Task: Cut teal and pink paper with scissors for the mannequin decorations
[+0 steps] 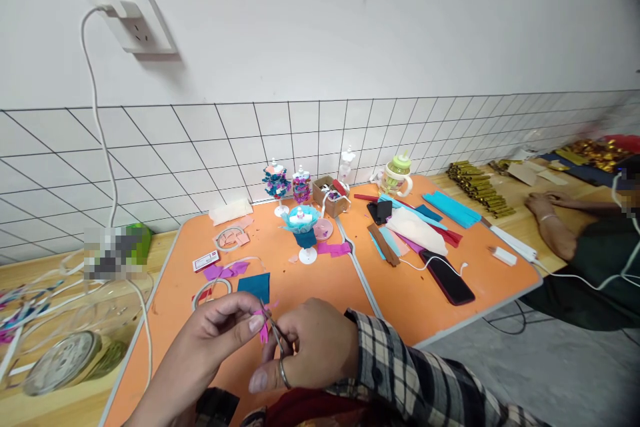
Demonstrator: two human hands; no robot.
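Observation:
Between the thumb and fingers of my left hand (220, 327) is a small strip of pink paper (264, 331). My right hand (315, 340) is closed around the handles of small scissors (276, 333), whose blades reach up to the pink strip. Just beyond my hands lies a dark teal paper square (254, 287). Farther back stands a small white dress-form figure (301, 217) with a light blue ruffle and teal wrap, on a round base. Two more decorated figures, one teal and white (277, 183) and one pink and purple (301, 187), stand behind it.
A cardboard box (331, 197), a pink dish (323, 229) and a green-lidded bottle (399, 177) stand toward the wall. Coloured paper strips (453, 209) and a phone (447, 278) with a white cable lie on the right. Another person's arms (555, 220) rest on the neighbouring table.

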